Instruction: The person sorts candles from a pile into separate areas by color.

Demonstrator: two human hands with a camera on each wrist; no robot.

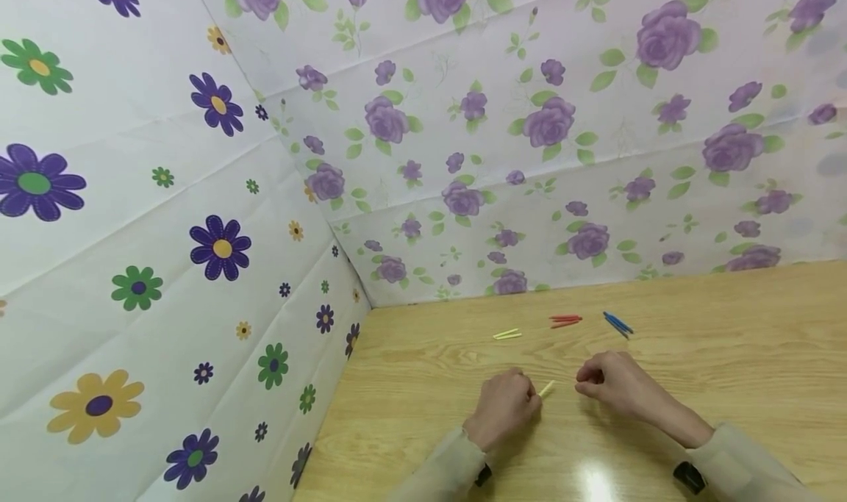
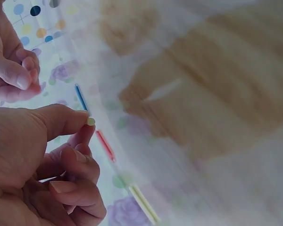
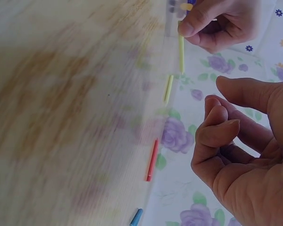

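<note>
My left hand (image 1: pixel 504 406) pinches a thin pale-yellow stick (image 1: pixel 546 389) between thumb and index finger. In the right wrist view that yellow stick (image 3: pixel 181 49) points away from the fingertips, and the left wrist view shows only its end (image 2: pixel 90 121). To its right, my right hand (image 1: pixel 618 386) hovers with loosely curled fingers and holds nothing. A gap shows between its thumb and index finger in the right wrist view. Farther back on the table lie two yellow sticks (image 1: pixel 508 334), a red group (image 1: pixel 565 320) and a blue group (image 1: pixel 618 324), all in one row.
The wooden table (image 1: pixel 410 362) meets a flowered cloth wall (image 1: pixel 463 156) at the back. A second cloth wall with daisies (image 1: pixel 265 325) closes off the left side. Light glares on the tabletop between the forearms.
</note>
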